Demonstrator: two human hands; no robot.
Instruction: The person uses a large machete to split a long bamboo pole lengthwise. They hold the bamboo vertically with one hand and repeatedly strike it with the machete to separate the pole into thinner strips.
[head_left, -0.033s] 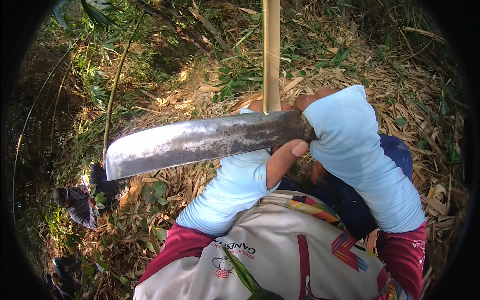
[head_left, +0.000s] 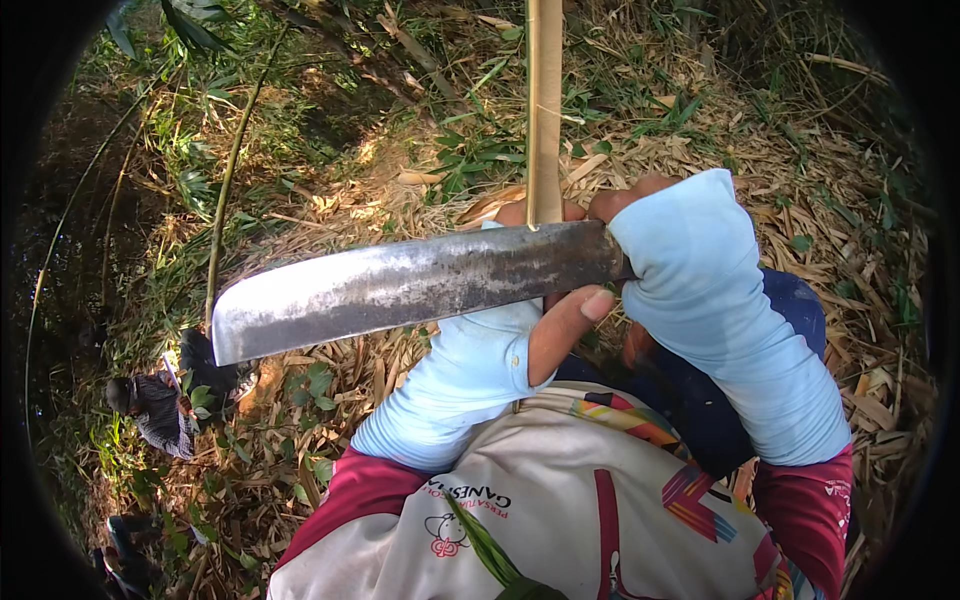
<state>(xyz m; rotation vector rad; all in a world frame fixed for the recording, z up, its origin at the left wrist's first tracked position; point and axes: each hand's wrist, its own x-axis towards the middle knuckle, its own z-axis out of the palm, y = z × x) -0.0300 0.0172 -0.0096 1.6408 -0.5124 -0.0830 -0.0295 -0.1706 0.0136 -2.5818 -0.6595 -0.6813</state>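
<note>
A broad machete (head_left: 420, 285), its steel worn and dark towards the handle, lies across the view with its squared tip at the left. My right hand (head_left: 655, 230), in a light blue sleeve, is closed round its handle. Against the blade's upper edge, near the handle, stands a long split bamboo strip (head_left: 547, 120) that runs away from me. My left hand (head_left: 560, 335), also in a blue sleeve, is closed on that strip, with its thumb below the blade. The blade hides most of the left fingers and the strip's near end.
Dry leaves and pale shavings (head_left: 690, 145) cover the ground among green plants. Thin bamboo stems (head_left: 232, 170) rise at the left. A person in a dark patterned top (head_left: 160, 415) is at the left, and part of another person (head_left: 130, 550) shows at the lower left.
The machete's tip has dipped very slightly. Both hands keep their grip and are almost still.
</note>
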